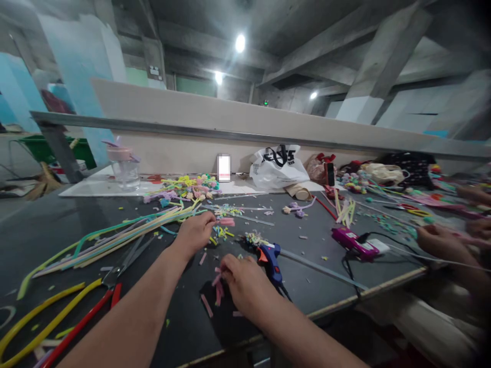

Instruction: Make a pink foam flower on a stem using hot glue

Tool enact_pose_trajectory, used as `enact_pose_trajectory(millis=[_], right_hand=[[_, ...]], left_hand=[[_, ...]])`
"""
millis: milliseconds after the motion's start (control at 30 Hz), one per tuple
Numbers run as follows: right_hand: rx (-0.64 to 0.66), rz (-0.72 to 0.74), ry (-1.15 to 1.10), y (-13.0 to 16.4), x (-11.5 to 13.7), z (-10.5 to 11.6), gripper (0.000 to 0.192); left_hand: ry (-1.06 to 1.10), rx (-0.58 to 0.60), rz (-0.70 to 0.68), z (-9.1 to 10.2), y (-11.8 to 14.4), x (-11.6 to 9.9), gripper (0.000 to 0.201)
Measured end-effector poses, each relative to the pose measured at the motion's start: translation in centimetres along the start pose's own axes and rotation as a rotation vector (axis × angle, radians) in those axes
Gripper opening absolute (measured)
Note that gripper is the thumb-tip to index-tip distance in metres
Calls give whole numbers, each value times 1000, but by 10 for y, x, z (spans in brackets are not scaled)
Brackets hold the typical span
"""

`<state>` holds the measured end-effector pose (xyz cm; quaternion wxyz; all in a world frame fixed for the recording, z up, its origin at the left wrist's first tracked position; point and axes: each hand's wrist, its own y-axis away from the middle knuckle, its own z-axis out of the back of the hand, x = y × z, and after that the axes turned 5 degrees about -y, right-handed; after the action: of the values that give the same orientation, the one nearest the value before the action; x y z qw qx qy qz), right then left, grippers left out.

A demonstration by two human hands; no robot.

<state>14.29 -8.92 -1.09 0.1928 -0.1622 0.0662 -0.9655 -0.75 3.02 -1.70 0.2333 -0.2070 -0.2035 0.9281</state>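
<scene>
My left hand (pixel 195 232) is closed in a pinch on a small bunch of short pink pipe cleaner pieces (pixel 227 222) that point to the right. Lower down, my right hand (pixel 245 286) bends over the table with its fingertips pinched at more pink pipe cleaner pieces (pixel 218 292). A few loose pink pieces (pixel 206 305) lie beside them. Just right of my right hand rests a blue hot glue gun (pixel 272 260). Large scissors (pixel 111 278) with red and yellow handles lie spread at my left forearm. Long pastel pipe cleaners (pixel 126 235) stretch behind them.
Finished fuzzy pieces (pixel 187 186) are heaped at the back, near a lidded cup (pixel 125 166) and a white bag (pixel 280 168). A magenta power strip (pixel 355 243) with cables sits to the right. Another person's hands (pixel 441 243) work at the far right. The table edge (pixel 330 309) runs close by.
</scene>
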Motion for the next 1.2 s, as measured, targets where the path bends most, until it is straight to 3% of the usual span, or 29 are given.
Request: enact_pose_trajectory(millis=[167, 300, 433, 567, 833, 1200], right_hand=[[2, -110, -161, -1, -9, 1, 13], [-72, -193, -214, -9, -19, 8, 8], [-55, -165, -291, -15, -23, 13, 9], [-124, -97, -156, -23, -25, 22, 14], [-365, -159, 65, -54, -33, 39, 13], [-381, -122, 178, -67, -33, 29, 17]], left_hand=[[2, -9, -14, -1, 0, -1, 15], [3, -18, -31, 0, 1, -2, 14], [4, -25, -46, -1, 1, -2, 13], [-2, -32, -58, -1, 1, -1, 13], [-35, -39, -92, 1, 1, -2, 12], [-84, -44, -123, 0, 1, -2, 14]])
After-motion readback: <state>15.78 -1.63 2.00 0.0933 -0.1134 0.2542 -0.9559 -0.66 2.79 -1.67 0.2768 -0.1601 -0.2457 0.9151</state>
